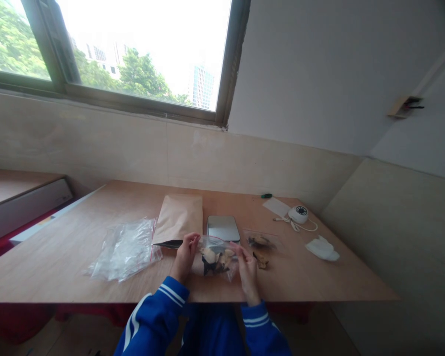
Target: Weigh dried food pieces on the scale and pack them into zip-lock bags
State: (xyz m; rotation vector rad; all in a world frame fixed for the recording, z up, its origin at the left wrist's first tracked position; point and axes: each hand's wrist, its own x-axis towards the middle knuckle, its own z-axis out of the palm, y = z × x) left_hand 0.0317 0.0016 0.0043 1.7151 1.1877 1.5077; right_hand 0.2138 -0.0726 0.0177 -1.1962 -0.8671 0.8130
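Between my two hands is a clear zip bag (pixel 218 264) with pale and dark dried pieces inside, perhaps dried fungus. My left hand (pixel 185 257) is closed on its upper left corner, and my right hand (pixel 247 272) pinches the upper right side. Just beyond the bag lies a flat silver-topped scale (pixel 223 228). A brown paper pouch (pixel 180 217) rests left of the scale, its dark mouth toward me. To the right of my right hand are a loose dried piece (pixel 260 260) and another clear bag (pixel 261 241) with dark dried pieces in it.
Several flat clear zip bags (pixel 126 249) lie stacked at the left on the wooden table (pixel 59 267). Toward the right are a white dome camera (pixel 298 214) with a cable, a crumpled white item (pixel 322 248), a white sheet (pixel 277 206) and a small green object (pixel 266 196).
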